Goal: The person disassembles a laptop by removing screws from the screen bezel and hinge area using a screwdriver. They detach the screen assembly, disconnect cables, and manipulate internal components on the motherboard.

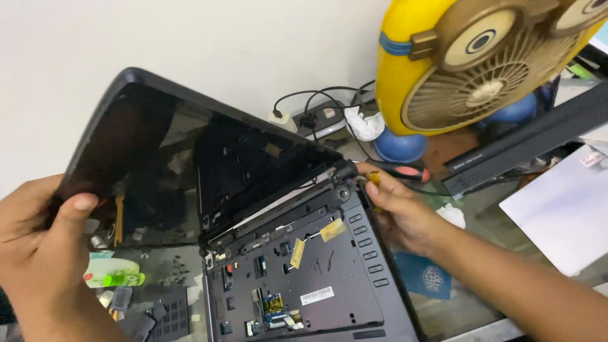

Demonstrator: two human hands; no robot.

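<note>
A dark grey laptop base (304,278) with its keyboard cover removed lies on a cluttered glass surface (468,304), its bare inner tray facing up so that the small circuit boards, slots and strips of yellow tape (297,252) are exposed. Its glossy black screen panel (158,171) is tilted up and back from the base, joined along the hinge edge, which opens the hinge area to view.

The left hand (38,253) is clamped on the screen's outer left edge, thumb pressed on the front bezel, propping the panel at that angle. The right hand (392,209) rests at the right hinge corner (344,172), fingers curled closed around a screwdriver with a red and black handle (405,171), whose handle points right, away from the hinge; its tip is hidden.

Behind, a large yellow cartoon-shaped desk fan (468,63) stands against the white wall, beside a power strip with black cables (316,117). A long black plastic strip (525,142) leans at the right above a white flat panel (563,209). Near the left hand, small loose parts and a green-capped tube (117,277) lie under the raised screen.
</note>
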